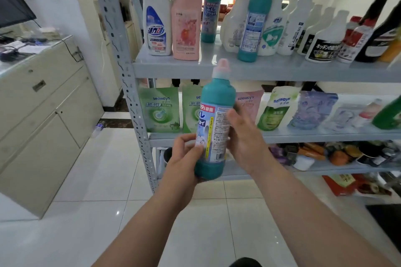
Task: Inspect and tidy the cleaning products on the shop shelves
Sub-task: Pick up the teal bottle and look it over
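Both hands grasp the teal bottle [214, 123] upright, clear of the shelves [260, 67]: the left hand [184, 154] curled round its base, the right hand [245, 136] gripping its label side.

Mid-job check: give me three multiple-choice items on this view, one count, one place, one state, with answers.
1. Teal bottles standing on the upper shelf: A one; B two; C four.
2. The green pouches stand: A on the upper shelf; B on the second shelf; C hung above it.
3. The held bottle is: A capped, gripped by both hands; B uncapped; C lying down.
B: one beside the pink bottle, another further right. B: they sit under the bottle row. A: pink cap on, left hand and right hand curled round it.
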`<state>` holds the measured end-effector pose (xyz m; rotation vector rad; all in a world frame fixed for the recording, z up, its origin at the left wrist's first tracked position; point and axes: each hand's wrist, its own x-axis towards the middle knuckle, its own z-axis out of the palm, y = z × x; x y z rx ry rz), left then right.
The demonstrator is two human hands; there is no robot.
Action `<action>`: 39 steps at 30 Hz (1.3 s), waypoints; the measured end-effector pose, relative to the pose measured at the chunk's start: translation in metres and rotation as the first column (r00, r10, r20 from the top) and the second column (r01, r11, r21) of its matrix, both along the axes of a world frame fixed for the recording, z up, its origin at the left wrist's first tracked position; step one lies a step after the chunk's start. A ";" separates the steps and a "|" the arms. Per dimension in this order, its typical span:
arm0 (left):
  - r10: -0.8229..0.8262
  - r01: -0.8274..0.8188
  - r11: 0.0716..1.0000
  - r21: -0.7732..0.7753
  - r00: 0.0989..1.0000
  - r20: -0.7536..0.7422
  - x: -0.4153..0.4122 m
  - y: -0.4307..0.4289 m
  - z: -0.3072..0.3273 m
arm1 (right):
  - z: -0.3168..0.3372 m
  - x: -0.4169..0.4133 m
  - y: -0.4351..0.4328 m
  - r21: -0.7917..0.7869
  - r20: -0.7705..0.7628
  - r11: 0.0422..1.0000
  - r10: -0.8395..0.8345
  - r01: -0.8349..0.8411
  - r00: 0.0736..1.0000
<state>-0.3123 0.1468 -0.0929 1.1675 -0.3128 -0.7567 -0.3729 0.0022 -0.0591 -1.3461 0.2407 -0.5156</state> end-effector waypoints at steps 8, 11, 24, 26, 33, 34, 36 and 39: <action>0.045 -0.043 0.989 -0.142 0.999 0.014 0.024 -0.067 0.029 | 0.007 0.022 -0.042 -0.001 0.040 0.998 -0.056 0.056 0.998; 0.013 0.000 0.992 -0.126 0.995 0.099 0.036 -0.103 0.051 | 0.025 0.036 -0.076 0.005 0.089 0.993 -0.119 0.119 0.989; 0.126 -0.247 0.967 0.063 0.681 0.721 0.160 -0.258 0.150 | 0.083 0.093 -0.253 -0.197 0.268 0.909 -0.311 0.367 0.912; 0.202 -0.336 0.941 0.033 0.640 0.742 0.181 -0.278 0.161 | 0.081 0.098 -0.276 -0.228 0.280 0.887 -0.336 0.402 0.899; 0.315 -0.615 0.786 0.065 0.488 0.814 0.247 -0.353 0.188 | 0.074 0.114 -0.328 -0.314 0.293 0.853 -0.331 0.417 0.897; 0.322 -0.646 0.760 0.078 0.478 0.817 0.253 -0.361 0.189 | 0.074 0.116 -0.331 -0.314 0.296 0.855 -0.324 0.412 0.899; 0.338 -0.666 0.738 0.109 0.505 0.795 0.267 -0.374 0.188 | 0.070 0.121 -0.336 -0.313 0.296 0.866 -0.302 0.391 0.906; 0.300 -0.636 0.749 0.187 0.577 0.760 0.286 -0.390 0.180 | 0.064 0.123 -0.342 -0.299 0.274 0.892 -0.260 0.339 0.926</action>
